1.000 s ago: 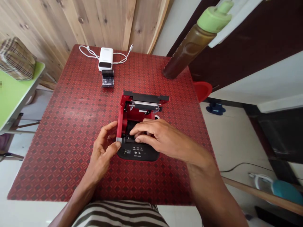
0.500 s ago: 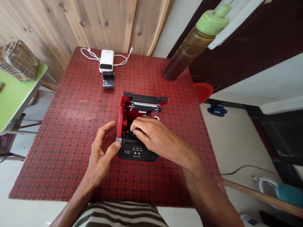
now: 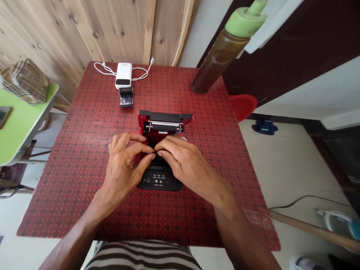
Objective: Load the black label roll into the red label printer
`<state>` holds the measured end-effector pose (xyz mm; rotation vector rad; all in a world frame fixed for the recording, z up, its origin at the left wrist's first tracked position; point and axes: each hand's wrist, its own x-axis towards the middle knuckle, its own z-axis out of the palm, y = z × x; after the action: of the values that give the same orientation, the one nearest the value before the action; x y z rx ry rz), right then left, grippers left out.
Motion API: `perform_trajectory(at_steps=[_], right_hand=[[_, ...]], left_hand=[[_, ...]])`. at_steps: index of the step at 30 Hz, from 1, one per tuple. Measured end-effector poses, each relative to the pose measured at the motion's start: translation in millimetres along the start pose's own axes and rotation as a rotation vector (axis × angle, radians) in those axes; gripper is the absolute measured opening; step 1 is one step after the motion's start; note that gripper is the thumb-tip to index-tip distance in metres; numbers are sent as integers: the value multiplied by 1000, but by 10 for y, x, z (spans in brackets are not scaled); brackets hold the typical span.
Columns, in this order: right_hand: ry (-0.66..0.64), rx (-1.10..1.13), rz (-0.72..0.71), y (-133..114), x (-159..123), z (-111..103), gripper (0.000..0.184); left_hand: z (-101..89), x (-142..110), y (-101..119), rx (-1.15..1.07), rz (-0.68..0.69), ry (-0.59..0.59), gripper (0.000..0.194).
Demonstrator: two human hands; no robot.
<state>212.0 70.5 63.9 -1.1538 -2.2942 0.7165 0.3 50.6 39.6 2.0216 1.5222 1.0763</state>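
A small red and black label printer (image 3: 161, 183) sits on the table in front of me with its lid (image 3: 165, 119) raised, showing a roller on the underside. Over its open compartment, my left hand (image 3: 123, 159) pinches thumb and forefinger together. My right hand (image 3: 187, 159) is closed beside it, its fingertips almost touching the left ones. A small dark thing shows between the fingertips, too hidden to name. Both hands cover most of the compartment. Part of a white ring-shaped item peeks out behind my right hand.
The red patterned table (image 3: 92, 131) holds a white power bank (image 3: 123, 75) with a cable, a strip of shiny black film (image 3: 126, 97) and a tall brown bottle (image 3: 219, 56) with a green cap. A red stool (image 3: 243, 107) stands beyond the right edge.
My left hand has left the printer's left front corner and moved right and up over the compartment, its fingers closing to a pinch. My right hand stays there. The view has shifted slightly.
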Motion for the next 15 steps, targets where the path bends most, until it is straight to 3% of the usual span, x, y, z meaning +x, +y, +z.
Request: perform_trajectory(at_steps=[4,8,15], right_hand=[[109,-128,-97,-53,-88,14,7],[164,-369,-164,-128,-142,64,30],[202,-435,-126,-202,-282,150,31]], left_hand=[[-43,-4,-15,-33,-34,-39,7],[-76,-20,-25,-14,6,-50,9],[-126,-94,-23,-19,77,-113,13]])
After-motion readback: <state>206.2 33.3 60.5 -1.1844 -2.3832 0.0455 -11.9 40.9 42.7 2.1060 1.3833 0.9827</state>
